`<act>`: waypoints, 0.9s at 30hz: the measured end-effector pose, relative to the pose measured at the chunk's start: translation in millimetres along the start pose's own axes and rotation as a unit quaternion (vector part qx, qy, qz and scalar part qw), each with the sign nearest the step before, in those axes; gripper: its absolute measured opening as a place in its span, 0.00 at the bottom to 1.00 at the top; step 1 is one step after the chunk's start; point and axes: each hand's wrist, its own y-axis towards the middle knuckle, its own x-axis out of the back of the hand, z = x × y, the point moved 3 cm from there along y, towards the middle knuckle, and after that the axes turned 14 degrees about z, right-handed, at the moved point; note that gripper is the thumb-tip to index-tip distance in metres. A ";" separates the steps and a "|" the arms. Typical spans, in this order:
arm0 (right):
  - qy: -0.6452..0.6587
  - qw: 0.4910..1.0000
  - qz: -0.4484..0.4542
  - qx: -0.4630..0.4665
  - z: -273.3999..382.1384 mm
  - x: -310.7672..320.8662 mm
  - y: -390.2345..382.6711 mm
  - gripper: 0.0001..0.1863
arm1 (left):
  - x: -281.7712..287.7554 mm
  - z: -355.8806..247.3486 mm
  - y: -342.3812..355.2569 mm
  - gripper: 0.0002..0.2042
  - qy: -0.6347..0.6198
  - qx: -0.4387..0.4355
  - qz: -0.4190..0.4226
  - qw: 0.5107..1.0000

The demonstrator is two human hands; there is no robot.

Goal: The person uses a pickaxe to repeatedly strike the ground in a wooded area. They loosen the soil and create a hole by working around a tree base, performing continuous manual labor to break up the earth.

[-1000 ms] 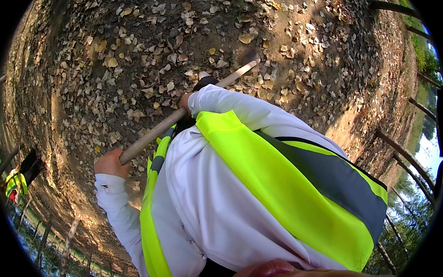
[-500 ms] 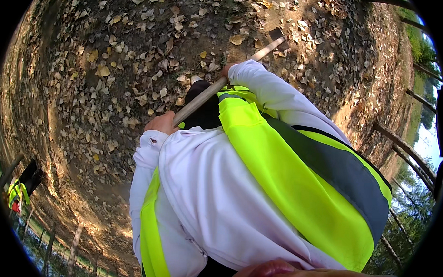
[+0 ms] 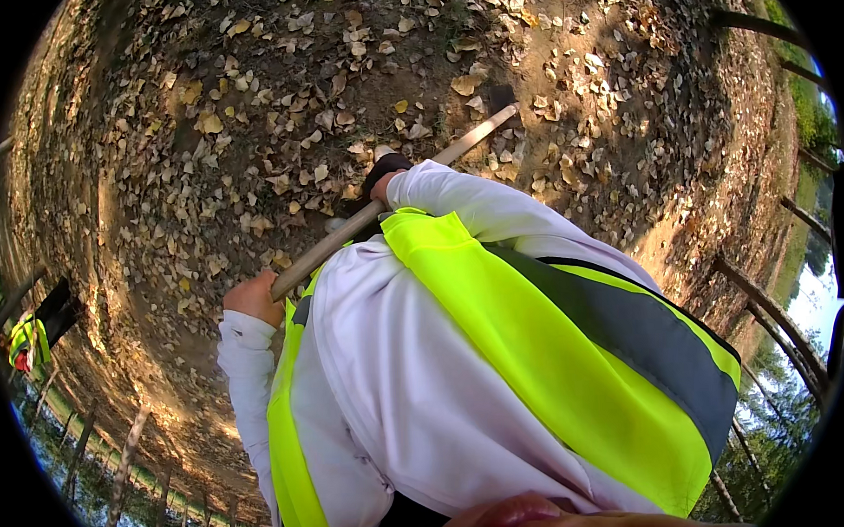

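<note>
I hold a long-handled hoe [image 3: 330,244] slantwise across the front of my body. My left hand [image 3: 254,298] is closed round the near end of its wooden handle, at the lower left. Farther up the handle, my right hand [image 3: 384,187] is wrapped round it, partly hidden by my white sleeve [image 3: 457,190]. The dark blade [image 3: 501,97] is at the far right end, low over or on the leafy soil; contact cannot be made out. Part of a dark leg or shoe [image 3: 388,164] shows beyond my right hand.
Dry fallen leaves [image 3: 208,122] cover the brown ground. A person in a yellow safety vest [image 3: 28,344] stands at far left. Thin tree trunks [image 3: 758,27] line the right side, and more trunks [image 3: 127,474] stand at lower left.
The hoe and both my hands have shifted left and toward me. The blade has moved left and slightly nearer. Both hands still grip the handle.
</note>
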 end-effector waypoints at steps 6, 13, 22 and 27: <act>-0.006 0.993 0.002 -0.119 -81.9 -20.4 -29.5 0.18 | -10.1 -33.2 61.8 0.13 -0.037 -0.062 0.075 0.995; -0.035 0.990 -0.002 -0.136 -89.3 -12.6 -40.3 0.19 | -17.9 -45.5 76.6 0.12 -0.087 -0.064 0.122 0.987; 0.044 0.998 -0.035 -0.031 -3.8 -18.6 19.3 0.19 | 4.1 2.2 5.5 0.08 0.004 -0.002 0.026 1.000; 0.032 0.998 -0.018 -0.059 -31.9 -21.0 21.7 0.20 | 0.3 0.4 29.2 0.07 0.000 -0.065 -0.020 0.998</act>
